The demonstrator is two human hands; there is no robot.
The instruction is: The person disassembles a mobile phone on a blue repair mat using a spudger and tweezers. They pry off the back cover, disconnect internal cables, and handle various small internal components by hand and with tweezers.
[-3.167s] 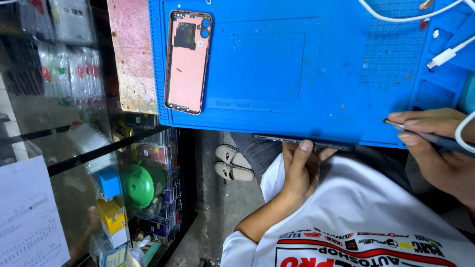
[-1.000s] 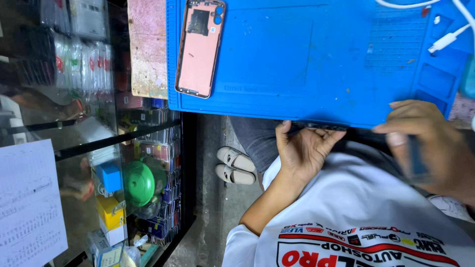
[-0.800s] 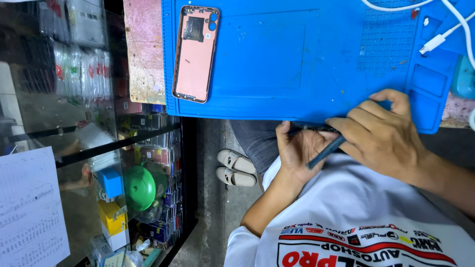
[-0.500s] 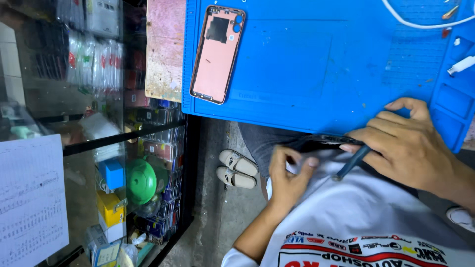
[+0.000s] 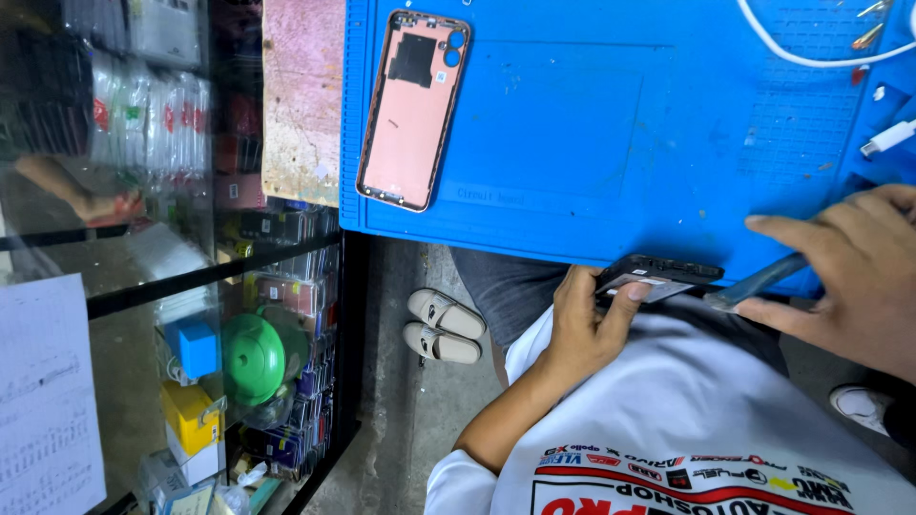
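Blue silicone repair mat (image 5: 592,124) covers my workbench, and I look down over its near edge at my lap and white printed shirt (image 5: 687,420). My left hand (image 5: 587,324) is closed around a black smartphone (image 5: 658,274), seen edge-on just below the mat's edge, with my thumb pressed along its side. My right hand (image 5: 849,277) grips a slim blue-grey pry tool (image 5: 759,283) between thumb and fingers, its tip pointing at the phone and close to it; I cannot tell whether the two touch. On the mat, well apart from my hands, lies a pink phone back cover (image 5: 412,110), inner side up, with camera cut-outs at its far end. A white cable (image 5: 811,57) curves across the far right corner. I judge the phone to be light, stiff, slippery and fragile with its back off, best held by its long side edges. Beside the bench stands a glass display cabinet (image 5: 172,315), and a pair of pale slippers (image 5: 441,326) rests on the floor
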